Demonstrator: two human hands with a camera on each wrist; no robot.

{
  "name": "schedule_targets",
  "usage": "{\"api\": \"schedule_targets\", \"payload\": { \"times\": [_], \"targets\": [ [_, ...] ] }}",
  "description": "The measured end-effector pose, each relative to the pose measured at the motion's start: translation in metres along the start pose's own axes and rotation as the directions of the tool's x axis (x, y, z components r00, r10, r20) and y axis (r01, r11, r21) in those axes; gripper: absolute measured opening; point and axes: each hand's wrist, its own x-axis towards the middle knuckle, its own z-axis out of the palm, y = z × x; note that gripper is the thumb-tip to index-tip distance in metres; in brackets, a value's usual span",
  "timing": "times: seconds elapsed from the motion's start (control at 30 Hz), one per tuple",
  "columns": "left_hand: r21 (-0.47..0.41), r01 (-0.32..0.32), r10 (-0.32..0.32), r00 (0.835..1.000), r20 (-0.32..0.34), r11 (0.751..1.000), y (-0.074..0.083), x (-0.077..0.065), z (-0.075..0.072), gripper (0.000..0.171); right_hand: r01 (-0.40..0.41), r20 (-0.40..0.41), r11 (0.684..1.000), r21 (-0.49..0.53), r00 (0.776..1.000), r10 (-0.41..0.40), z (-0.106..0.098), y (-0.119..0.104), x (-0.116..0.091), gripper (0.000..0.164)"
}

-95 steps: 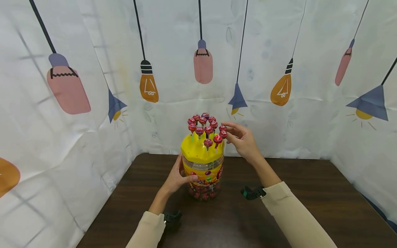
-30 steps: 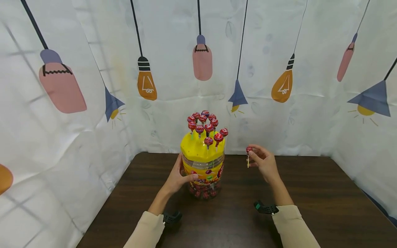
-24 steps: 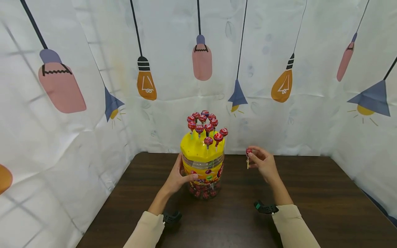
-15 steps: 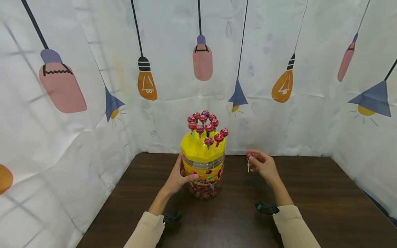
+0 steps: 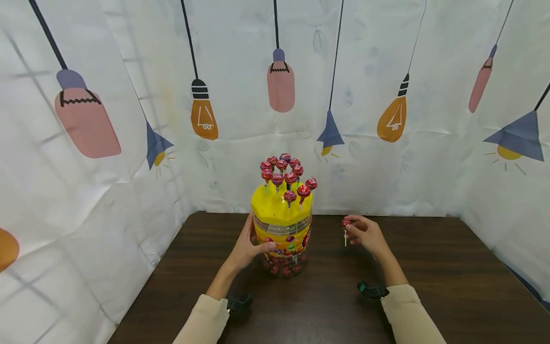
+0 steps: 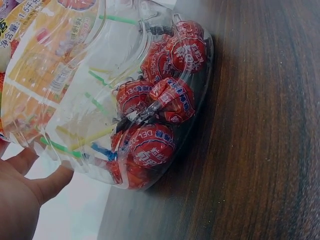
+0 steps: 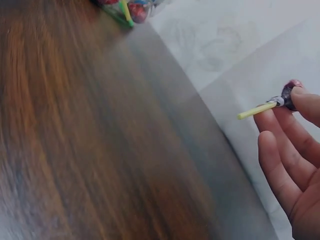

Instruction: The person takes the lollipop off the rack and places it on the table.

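A clear plastic candy jar [image 5: 281,230] with a yellow lid [image 5: 275,210] stands upright on the table. Several red-wrapped lollipops stick up from the lid, and more lie inside at the bottom, close up in the left wrist view. My left hand [image 5: 248,246] grips the jar's left side, thumb across its front label. To the right of the jar, my right hand [image 5: 365,235] pinches one lollipop [image 5: 345,223] by its wrapped head above the table. Its yellow stick [image 7: 257,110] points downward in the head view and shows clearly in the right wrist view.
The dark wooden table [image 5: 326,306] reaches back to a white curtain [image 5: 240,181] printed with lamps. Dark bands [image 5: 373,290] sit at both wrists beside the pale sleeves.
My right hand pulled a lollipop from the lid's right edge and carried it right. Over the last second it has sunk toward the table. The left hand stays on the jar.
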Motion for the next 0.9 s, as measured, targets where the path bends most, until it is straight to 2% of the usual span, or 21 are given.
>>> {"api": "schedule_targets", "payload": {
  "times": [0.27, 0.57, 0.9],
  "targets": [
    [0.012, 0.021, -0.021, 1.0, -0.013, 1.0, 0.002, -0.002, -0.001, 0.091, -0.063, 0.075, 0.997, -0.041, 0.995, 0.066, -0.003, 0.011, 0.001, 0.046],
    [0.011, 0.007, -0.007, 1.0, -0.01, 1.0, 0.001, -0.001, -0.002, 0.091, -0.056, 0.141, 0.995, -0.077, 0.988, 0.067, -0.007, 0.019, 0.002, 0.043],
    [-0.007, -0.009, 0.009, 1.0, 0.009, 1.0, 0.001, -0.001, -0.001, 0.091, -0.092, 0.135, 0.982, -0.166, 0.984, 0.115, -0.007, 0.024, 0.004, 0.037]
  ]
}}
